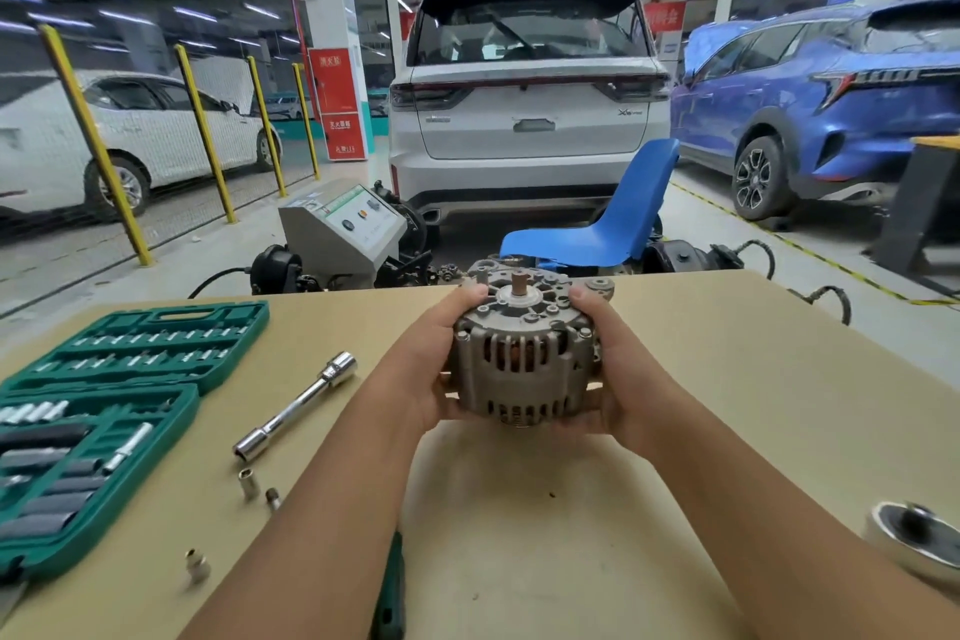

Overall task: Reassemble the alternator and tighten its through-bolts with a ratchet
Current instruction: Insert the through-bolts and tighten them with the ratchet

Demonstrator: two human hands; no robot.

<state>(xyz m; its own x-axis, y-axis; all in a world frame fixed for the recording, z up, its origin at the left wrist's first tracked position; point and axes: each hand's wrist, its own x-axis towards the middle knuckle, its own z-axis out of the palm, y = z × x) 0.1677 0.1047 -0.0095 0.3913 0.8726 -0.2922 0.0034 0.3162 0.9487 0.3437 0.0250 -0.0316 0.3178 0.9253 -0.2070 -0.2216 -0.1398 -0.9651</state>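
Both hands, left hand (441,369) and right hand (618,379), clasp the grey ribbed cast-metal alternator (524,353) above the tan tabletop (727,379), housing halves apparently joined. Left of the alternator, the chrome extension bar (296,405) lies untouched; bolt tightening likely remains.

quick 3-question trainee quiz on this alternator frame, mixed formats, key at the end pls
1. True or false: the alternator lies on the table with neither hand touching it.
2. Which tool lies between the green socket case and the left hand?
A. a hammer
B. a chrome extension bar
C. a pair of pliers
3. Fill in: at the table's right edge sits a round metal ____.

Key:
1. False. The left hand and the right hand grip it, one on each side.
2. B
3. dish
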